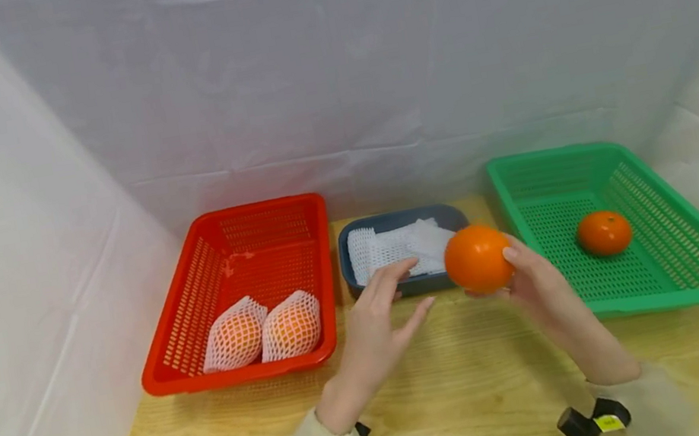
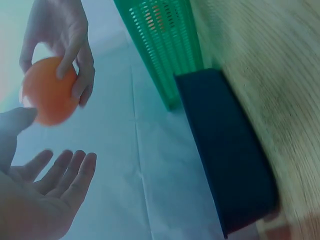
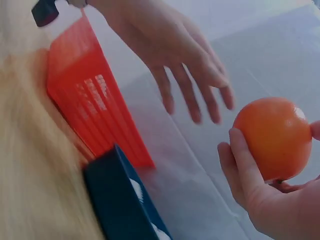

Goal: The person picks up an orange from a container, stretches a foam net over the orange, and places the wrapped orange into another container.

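Note:
An orange (image 1: 477, 259) is held up above the table by my right hand (image 1: 541, 286), whose fingers and thumb grip it from the right side. My left hand (image 1: 375, 329) hovers left of the orange, fingers spread and holding nothing. In the right wrist view the orange (image 3: 274, 139) sits between thumb and fingers, and a small gap separates it from the left hand (image 3: 175, 50). Behind the hands, a dark blue tray (image 1: 351, 279) contains white foam net sleeves (image 1: 396, 247).
The red basket (image 1: 247, 375) at left contains two oranges in foam nets (image 1: 290, 327). In the green basket (image 1: 675, 298) at right lies one bare orange (image 1: 604, 233). All stand on a wooden table (image 1: 461, 384), with white sheeting (image 1: 323, 60) behind and at the sides.

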Demonstrator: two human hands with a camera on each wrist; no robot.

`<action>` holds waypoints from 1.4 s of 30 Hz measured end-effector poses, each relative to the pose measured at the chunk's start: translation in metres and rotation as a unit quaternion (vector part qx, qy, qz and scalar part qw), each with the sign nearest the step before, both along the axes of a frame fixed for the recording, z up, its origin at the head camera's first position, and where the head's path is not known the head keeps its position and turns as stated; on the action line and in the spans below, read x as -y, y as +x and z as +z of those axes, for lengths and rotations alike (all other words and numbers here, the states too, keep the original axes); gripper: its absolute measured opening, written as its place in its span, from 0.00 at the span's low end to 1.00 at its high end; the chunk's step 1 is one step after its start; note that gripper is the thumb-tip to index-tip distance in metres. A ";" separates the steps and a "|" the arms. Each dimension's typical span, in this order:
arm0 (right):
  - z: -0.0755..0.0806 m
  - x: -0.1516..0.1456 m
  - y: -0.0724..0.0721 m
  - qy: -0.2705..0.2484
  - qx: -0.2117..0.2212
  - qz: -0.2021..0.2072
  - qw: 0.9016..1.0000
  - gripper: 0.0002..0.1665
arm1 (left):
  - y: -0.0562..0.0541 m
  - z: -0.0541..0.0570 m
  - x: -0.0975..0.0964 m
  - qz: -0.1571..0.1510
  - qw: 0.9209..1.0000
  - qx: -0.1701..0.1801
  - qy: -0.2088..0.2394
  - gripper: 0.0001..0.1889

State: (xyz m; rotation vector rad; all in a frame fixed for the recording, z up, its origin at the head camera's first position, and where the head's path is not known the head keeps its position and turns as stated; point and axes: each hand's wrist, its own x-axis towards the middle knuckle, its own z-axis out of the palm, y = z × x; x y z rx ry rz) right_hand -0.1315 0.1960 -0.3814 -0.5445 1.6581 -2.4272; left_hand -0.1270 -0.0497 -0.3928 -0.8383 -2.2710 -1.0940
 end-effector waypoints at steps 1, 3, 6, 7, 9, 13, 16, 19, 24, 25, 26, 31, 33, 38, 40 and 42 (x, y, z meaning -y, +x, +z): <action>-0.002 0.004 0.000 -0.006 0.007 0.013 1.000 0.20 | 0.000 0.000 -0.002 -0.002 1.000 0.004 -0.001 0.31; -0.007 0.010 0.000 -0.021 0.018 0.041 0.999 0.20 | 0.000 0.000 -0.005 -0.003 1.000 0.008 -0.012 0.36; -0.015 0.019 0.001 -0.054 0.036 0.083 0.994 0.20 | -0.001 -0.002 -0.010 -0.010 1.000 0.011 -0.022 0.42; -0.017 0.021 0.002 -0.069 0.044 0.097 0.992 0.20 | -0.001 -0.003 -0.011 -0.013 1.000 0.014 -0.025 0.43; -0.022 0.025 0.003 -0.093 0.057 0.125 0.986 0.22 | 0.000 -0.005 -0.013 -0.014 0.999 0.022 -0.029 0.46; -0.030 0.030 0.005 -0.112 0.067 0.172 0.976 0.24 | 0.001 -0.009 -0.014 -0.014 0.999 0.040 -0.015 0.50; -0.033 0.031 0.007 -0.071 0.059 0.161 0.983 0.23 | 0.001 -0.010 -0.012 -0.018 0.999 0.048 -0.001 0.50; -0.033 0.031 0.006 0.033 0.033 0.096 0.994 0.24 | 0.000 -0.011 -0.009 -0.017 0.999 0.046 -0.001 0.49; -0.033 0.033 0.000 0.247 -0.081 -0.019 0.966 0.28 | -0.001 -0.015 -0.005 -0.006 0.998 0.047 -0.032 0.47; -0.034 0.034 -0.001 0.272 -0.104 -0.031 0.956 0.29 | -0.001 -0.017 -0.004 -0.003 0.998 0.050 -0.041 0.47; -0.035 0.034 -0.002 0.292 -0.123 -0.040 0.948 0.31 | -0.001 -0.018 -0.003 -0.003 0.997 0.057 -0.049 0.46; -0.041 0.038 -0.004 0.334 -0.156 -0.054 0.928 0.42 | -0.002 -0.025 0.000 0.002 0.993 0.084 -0.078 0.46; -0.043 0.040 -0.003 0.334 -0.150 -0.057 0.929 0.44 | -0.003 -0.026 0.000 0.002 0.993 0.086 -0.079 0.46; -0.048 0.041 -0.004 0.319 -0.124 -0.054 0.938 0.45 | -0.003 -0.029 0.002 -0.002 0.994 0.080 -0.078 0.46; -0.050 0.041 -0.005 0.312 -0.112 -0.048 0.942 0.44 | -0.003 -0.031 0.004 -0.008 0.993 0.088 -0.079 0.46; -0.054 0.040 -0.007 0.307 -0.096 -0.038 0.946 0.44 | -0.003 -0.034 0.006 -0.015 0.991 0.105 -0.082 0.45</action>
